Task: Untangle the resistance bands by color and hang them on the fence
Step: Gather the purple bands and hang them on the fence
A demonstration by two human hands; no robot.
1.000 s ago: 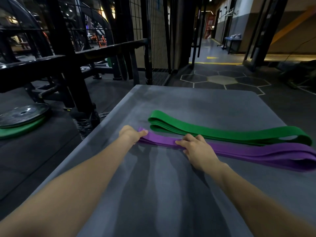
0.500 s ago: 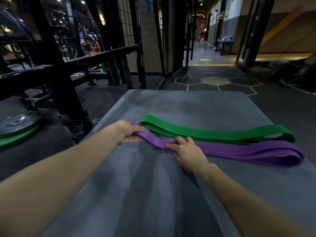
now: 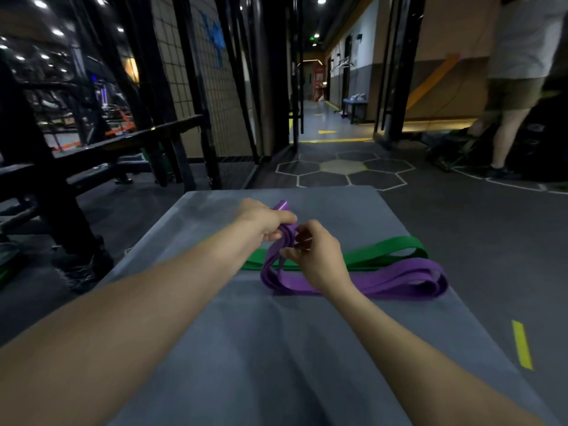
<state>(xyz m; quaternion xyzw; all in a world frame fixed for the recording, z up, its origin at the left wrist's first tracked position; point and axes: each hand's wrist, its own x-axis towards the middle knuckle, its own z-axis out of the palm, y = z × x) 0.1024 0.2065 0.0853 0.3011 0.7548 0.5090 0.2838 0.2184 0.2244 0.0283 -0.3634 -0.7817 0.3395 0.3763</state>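
1. While the green resistance band [image 3: 384, 252] lies flat on the grey mat [image 3: 276, 348], the purple resistance band [image 3: 384, 281] has one end raised off that mat.
2. The left hand [image 3: 261, 221] has its fingers curled round the raised end of the purple band, whose folded tip sticks up above the knuckles.
3. The right hand [image 3: 313, 253] sits just beside the left one, its thumb and fingertips pinching the purple strands below the left hand's grip.
4. From the hands the purple band drops in a loop to the mat, then runs along it to the right, ending in a rounded fold near the mat's right edge.
5. The green band lies on the mat just behind the purple one, the two close together along their length; whether they touch I cannot tell.
6. Beyond the mat's far left corner stands the black wire mesh fence [image 3: 196, 87].
7. Off the mat's far right, a person [image 3: 516, 87] in shorts stands on the dark floor.
8. A yellow tape strip [image 3: 521, 348] marks the floor just right of the mat.
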